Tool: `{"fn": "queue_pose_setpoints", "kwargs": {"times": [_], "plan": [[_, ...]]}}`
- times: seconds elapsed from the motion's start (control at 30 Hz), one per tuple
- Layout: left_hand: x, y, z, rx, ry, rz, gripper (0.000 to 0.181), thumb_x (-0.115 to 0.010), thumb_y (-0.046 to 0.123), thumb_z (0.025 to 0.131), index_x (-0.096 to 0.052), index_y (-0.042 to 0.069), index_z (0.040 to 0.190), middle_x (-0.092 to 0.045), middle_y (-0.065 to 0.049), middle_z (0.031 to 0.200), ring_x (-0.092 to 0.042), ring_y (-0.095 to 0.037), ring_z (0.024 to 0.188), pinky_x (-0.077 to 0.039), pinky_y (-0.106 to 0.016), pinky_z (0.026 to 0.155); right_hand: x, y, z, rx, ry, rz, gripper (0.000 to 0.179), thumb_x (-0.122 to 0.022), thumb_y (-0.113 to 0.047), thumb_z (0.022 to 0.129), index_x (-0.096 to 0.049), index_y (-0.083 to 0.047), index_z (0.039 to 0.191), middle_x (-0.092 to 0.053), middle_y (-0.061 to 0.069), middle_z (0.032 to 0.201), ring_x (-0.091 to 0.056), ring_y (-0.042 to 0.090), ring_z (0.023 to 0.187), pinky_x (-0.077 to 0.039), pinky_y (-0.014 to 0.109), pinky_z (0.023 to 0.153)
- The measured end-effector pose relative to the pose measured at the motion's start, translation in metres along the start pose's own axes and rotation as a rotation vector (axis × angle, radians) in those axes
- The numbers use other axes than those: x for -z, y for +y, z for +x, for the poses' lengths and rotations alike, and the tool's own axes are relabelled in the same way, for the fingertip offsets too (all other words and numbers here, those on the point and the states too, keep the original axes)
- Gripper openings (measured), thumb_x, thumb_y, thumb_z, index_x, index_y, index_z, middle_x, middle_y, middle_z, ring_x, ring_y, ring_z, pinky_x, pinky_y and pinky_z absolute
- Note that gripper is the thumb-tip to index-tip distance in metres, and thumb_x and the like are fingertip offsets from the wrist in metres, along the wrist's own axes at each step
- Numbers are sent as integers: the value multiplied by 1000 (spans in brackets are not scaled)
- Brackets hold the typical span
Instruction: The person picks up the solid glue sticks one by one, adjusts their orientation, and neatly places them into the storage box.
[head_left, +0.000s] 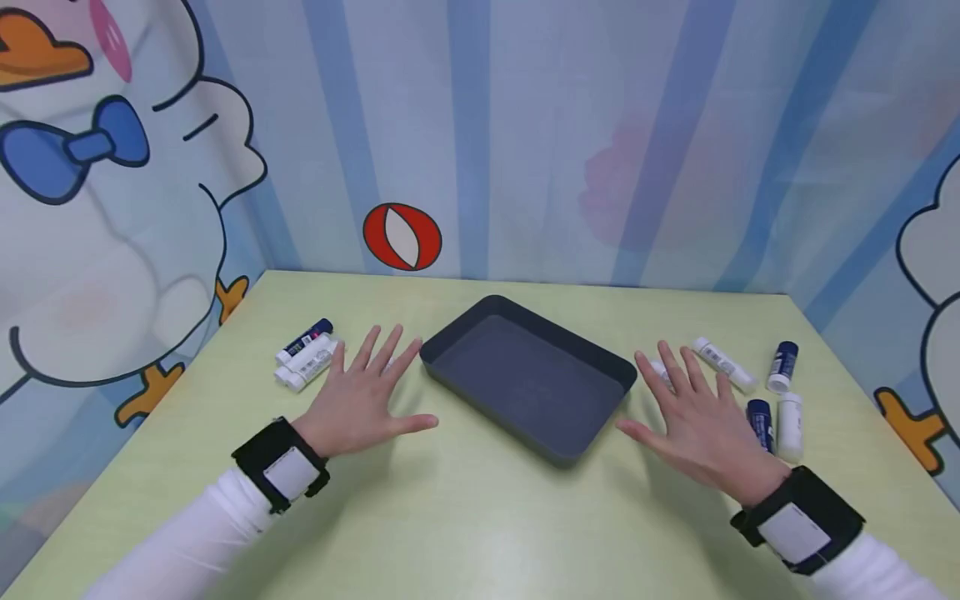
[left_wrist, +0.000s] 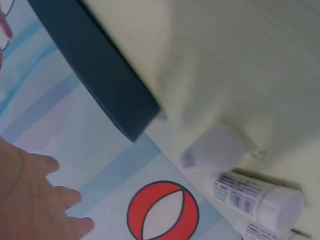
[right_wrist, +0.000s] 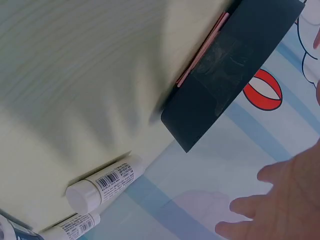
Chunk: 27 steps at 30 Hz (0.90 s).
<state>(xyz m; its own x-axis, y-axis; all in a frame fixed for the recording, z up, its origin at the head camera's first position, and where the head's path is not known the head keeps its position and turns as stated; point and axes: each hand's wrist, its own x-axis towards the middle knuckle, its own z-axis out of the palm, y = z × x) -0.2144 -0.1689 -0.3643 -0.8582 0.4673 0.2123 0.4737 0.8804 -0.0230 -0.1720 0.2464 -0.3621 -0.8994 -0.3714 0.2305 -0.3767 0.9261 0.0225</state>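
Observation:
My left hand (head_left: 360,404) hovers over the table with its fingers spread, left of a dark grey rectangular tray (head_left: 525,379). My right hand (head_left: 701,425) is spread in the same way on the tray's right side. Neither hand holds anything. Beyond the left fingers lie white tubes (head_left: 307,364) and a navy tube (head_left: 306,340), shaped like glue sticks. Close to the right hand are a white tube (head_left: 724,365), another white one (head_left: 790,427) and navy ones (head_left: 783,365); the fingers partly hide one more. Barcode labels show on a white tube (right_wrist: 107,184) in the right wrist view.
The tray stands turned at an angle on the pale yellow table (head_left: 495,533). Behind the table hangs a striped blue backdrop (head_left: 525,150) with cartoon figures and a red-and-white ball (head_left: 402,237). A pinkish strip (right_wrist: 205,47) shows along the tray's edge in the right wrist view.

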Motion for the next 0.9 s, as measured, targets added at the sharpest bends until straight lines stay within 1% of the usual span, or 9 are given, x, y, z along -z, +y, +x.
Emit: {"fn": "queue_pose_setpoints", "kwargs": {"times": [0.13, 0.27, 0.37, 0.43, 0.5, 0.53, 0.63, 0.77, 0.9], "plan": [[-6, -15, 15, -19, 41, 19, 100, -28, 85, 70, -15, 22, 146, -11, -11, 151, -4, -31, 136, -1, -62, 98, 4, 4, 9, -24, -22, 6, 83, -34, -65, 87, -12, -11, 145, -16, 23, 146, -15, 42, 132, -16, 61, 97], [-11, -28, 37, -6, 32, 22, 98, -27, 84, 71, -14, 22, 146, -13, -11, 150, -8, -31, 136, -2, -61, 99, 4, 6, 19, -83, -60, 32, 86, -31, -66, 87, -19, -2, 143, -30, 26, 139, -28, 43, 126, -24, 56, 96], [-17, -32, 57, 9, -7, 18, 99, -26, 85, 71, -15, 22, 146, -18, -12, 149, -11, -32, 135, -2, -60, 99, 0, 5, 25, -152, -83, 48, 88, -29, -70, 84, -32, 3, 134, -49, 27, 118, -45, 43, 107, -40, 51, 80], [-22, -33, 71, 24, -24, 23, 99, -25, 85, 71, -18, 21, 145, -24, -13, 146, -16, -32, 134, -5, -59, 100, -4, 3, 28, -200, -95, 51, 88, -29, -73, 82, -42, 4, 123, -56, 22, 97, -52, 39, 89, -43, 46, 64], [-26, -32, 83, 40, -35, 24, 98, -26, 84, 71, -23, 18, 144, -34, -13, 141, -24, -32, 130, -8, -59, 100, -7, 1, 31, -243, -113, 53, 86, -28, -75, 80, -47, 4, 108, -54, 14, 77, -52, 33, 71, -39, 40, 51], [-28, -32, 89, 52, -39, 31, 96, -27, 83, 72, -26, 18, 143, -39, -13, 137, -28, -31, 128, -11, -58, 100, -9, 0, 32, -259, -124, 57, 84, -27, -76, 80, -48, 3, 101, -52, 11, 70, -51, 30, 64, -37, 39, 49], [-32, -30, 100, 86, -61, 40, 87, -33, 78, 76, -35, 15, 137, -51, -12, 123, -41, -30, 116, -22, -55, 97, -14, -3, 34, -283, -148, 79, 78, -27, -77, 79, -47, -2, 85, -45, 6, 60, -46, 23, 51, -34, 37, 45], [-34, -25, 107, 108, -117, 45, 72, -40, 67, 82, -45, 11, 126, -58, -9, 105, -50, -28, 100, -34, -48, 87, -19, -6, 35, -305, -185, 123, 73, -25, -77, 80, -45, -8, 68, -43, 4, 57, -44, 19, 47, -34, 36, 42], [-39, -18, 113, 113, -154, 50, 56, -43, 59, 86, -48, 10, 113, -59, -5, 87, -54, -25, 86, -36, -44, 81, -24, -6, 36, -331, -236, 201, 73, -25, -75, 81, -48, -11, 56, -46, 1, 51, -46, 18, 46, -36, 37, 40]]}}
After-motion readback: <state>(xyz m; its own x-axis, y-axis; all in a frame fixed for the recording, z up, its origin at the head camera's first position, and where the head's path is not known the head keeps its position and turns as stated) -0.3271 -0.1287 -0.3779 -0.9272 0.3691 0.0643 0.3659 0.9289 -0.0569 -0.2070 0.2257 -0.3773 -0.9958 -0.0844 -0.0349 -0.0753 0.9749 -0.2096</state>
